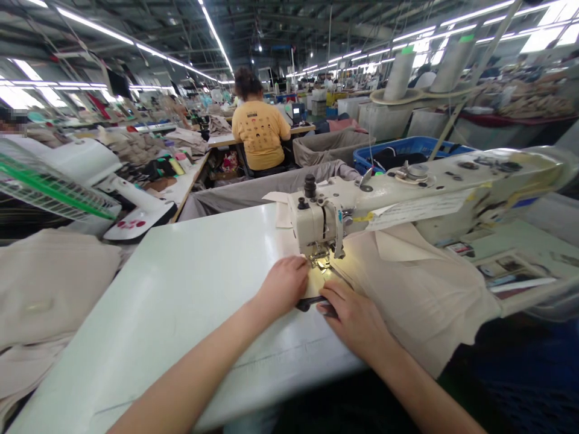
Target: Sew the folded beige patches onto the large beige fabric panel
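Note:
The sewing machine [316, 226] stands on a pale table, its small lamp lighting the presser foot and needle. Beige fabric [416, 295] lies under the foot and spreads right, draping over the table's front edge. Close to the left of the foot, my left hand [284, 283] has its fingers curled down on the fabric. My right hand [355, 316] is just in front of the foot and to its right, fingers together on the fabric and thumb lower. Something dark shows by that thumb and below the needle; I cannot make out what it is.
More beige cloth [54, 283] is piled at the left beside a white fan [140, 205]. Thread cones [400, 75] stand behind the machine, near a blue basket [411, 144]. A tray of small items [511, 271] sits right. A person in yellow [260, 132] sits ahead, facing away.

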Demonstrator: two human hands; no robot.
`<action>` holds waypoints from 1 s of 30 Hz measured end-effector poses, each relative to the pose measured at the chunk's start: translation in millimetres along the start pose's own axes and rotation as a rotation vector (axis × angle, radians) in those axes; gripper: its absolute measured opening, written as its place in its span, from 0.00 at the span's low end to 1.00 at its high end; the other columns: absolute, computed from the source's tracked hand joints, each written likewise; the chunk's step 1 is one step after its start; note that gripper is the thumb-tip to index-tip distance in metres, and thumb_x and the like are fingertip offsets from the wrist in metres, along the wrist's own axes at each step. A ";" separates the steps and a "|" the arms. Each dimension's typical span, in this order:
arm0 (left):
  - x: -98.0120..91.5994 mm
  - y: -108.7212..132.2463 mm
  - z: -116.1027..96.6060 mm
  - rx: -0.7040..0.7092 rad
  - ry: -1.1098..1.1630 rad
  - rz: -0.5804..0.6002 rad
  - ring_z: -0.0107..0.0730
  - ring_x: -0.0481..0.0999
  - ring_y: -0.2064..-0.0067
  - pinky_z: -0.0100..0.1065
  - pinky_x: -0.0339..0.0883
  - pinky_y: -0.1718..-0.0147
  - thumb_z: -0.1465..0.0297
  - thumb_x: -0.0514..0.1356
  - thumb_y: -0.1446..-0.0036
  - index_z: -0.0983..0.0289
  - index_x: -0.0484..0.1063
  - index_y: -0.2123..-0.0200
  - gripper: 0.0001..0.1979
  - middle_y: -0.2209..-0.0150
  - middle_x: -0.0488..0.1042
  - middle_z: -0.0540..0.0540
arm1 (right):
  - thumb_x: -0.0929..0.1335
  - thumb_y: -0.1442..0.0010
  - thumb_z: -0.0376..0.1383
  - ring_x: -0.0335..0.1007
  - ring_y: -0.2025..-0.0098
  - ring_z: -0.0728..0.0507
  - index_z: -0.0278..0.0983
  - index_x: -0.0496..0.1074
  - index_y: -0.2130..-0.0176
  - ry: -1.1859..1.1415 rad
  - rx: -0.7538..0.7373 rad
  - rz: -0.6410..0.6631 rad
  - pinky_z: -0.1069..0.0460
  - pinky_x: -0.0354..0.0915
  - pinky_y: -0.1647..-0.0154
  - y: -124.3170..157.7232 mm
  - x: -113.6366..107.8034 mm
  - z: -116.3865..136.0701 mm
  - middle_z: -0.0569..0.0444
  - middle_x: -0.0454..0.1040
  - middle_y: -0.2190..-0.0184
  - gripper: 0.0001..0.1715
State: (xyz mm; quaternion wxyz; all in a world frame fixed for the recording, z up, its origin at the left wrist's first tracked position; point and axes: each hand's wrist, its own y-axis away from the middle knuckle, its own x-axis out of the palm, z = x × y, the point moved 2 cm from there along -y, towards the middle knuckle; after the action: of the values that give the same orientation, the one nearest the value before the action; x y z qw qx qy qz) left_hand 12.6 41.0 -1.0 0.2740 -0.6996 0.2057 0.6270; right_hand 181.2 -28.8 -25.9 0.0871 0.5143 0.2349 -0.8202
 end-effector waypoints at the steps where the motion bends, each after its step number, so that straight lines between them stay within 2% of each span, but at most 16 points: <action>1: 2.7 10.1 -9.6 0.056 0.030 0.003 0.43 0.76 0.51 0.43 0.72 0.49 0.75 0.54 0.35 0.65 0.74 0.56 0.10 0.53 0.76 0.60 | 0.68 0.37 0.31 0.77 0.56 0.42 0.37 0.73 0.52 -0.003 -0.002 0.000 0.50 0.72 0.59 2.4 0.2 -0.5 0.49 0.77 0.50 0.12; 4: 8.5 33.9 -25.9 0.179 0.085 -0.047 0.44 0.74 0.46 0.44 0.73 0.47 0.74 0.54 0.34 0.66 0.72 0.51 0.11 0.49 0.75 0.62 | 0.67 0.36 0.30 0.77 0.54 0.42 0.37 0.71 0.48 0.001 -0.018 0.000 0.50 0.72 0.57 7.6 0.9 -1.6 0.48 0.77 0.48 0.16; 7: 9.1 40.4 -25.1 0.236 0.127 -0.096 0.45 0.72 0.42 0.46 0.72 0.44 0.73 0.52 0.33 0.66 0.71 0.48 0.13 0.47 0.74 0.62 | 0.66 0.35 0.30 0.77 0.54 0.42 0.38 0.71 0.48 0.009 -0.020 0.002 0.50 0.72 0.57 5.7 0.7 -1.9 0.48 0.77 0.48 0.16; 12: 3.9 25.0 -10.7 0.219 0.159 -0.070 0.44 0.73 0.44 0.45 0.72 0.44 0.72 0.50 0.32 0.66 0.73 0.51 0.13 0.51 0.75 0.62 | 0.66 0.34 0.31 0.76 0.54 0.42 0.38 0.72 0.52 0.001 0.016 0.051 0.51 0.71 0.57 -11.9 -1.1 -3.2 0.50 0.77 0.50 0.11; 19: -0.5 5.1 7.0 0.205 0.139 -0.064 0.41 0.73 0.44 0.44 0.72 0.44 0.73 0.50 0.32 0.64 0.73 0.50 0.14 0.50 0.75 0.61 | 0.66 0.34 0.31 0.76 0.54 0.42 0.39 0.73 0.52 0.010 0.045 0.056 0.50 0.71 0.57 -30.4 -2.2 -6.5 0.49 0.76 0.48 0.11; 23: -0.1 4.2 9.8 0.193 0.130 -0.079 0.40 0.75 0.48 0.42 0.73 0.46 0.73 0.50 0.32 0.65 0.72 0.50 0.14 0.51 0.75 0.61 | 0.66 0.34 0.31 0.77 0.52 0.41 0.38 0.73 0.50 -0.002 0.051 0.054 0.48 0.72 0.56 -26.4 -3.1 -4.3 0.48 0.76 0.47 0.13; 30: 6.9 8.3 12.8 0.186 0.144 -0.117 0.42 0.71 0.41 0.46 0.70 0.42 0.74 0.51 0.33 0.64 0.69 0.44 0.17 0.44 0.72 0.63 | 0.66 0.35 0.30 0.76 0.50 0.41 0.38 0.73 0.48 -0.018 0.023 -0.027 0.49 0.73 0.53 -11.8 2.2 -3.8 0.48 0.76 0.46 0.16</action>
State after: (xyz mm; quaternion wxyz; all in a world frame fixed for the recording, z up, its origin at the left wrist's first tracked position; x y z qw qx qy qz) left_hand -1.5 43.2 -9.7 0.3583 -0.7250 0.2412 0.5365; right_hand 178.7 -16.4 -25.8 0.0723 0.5046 0.2319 -0.8285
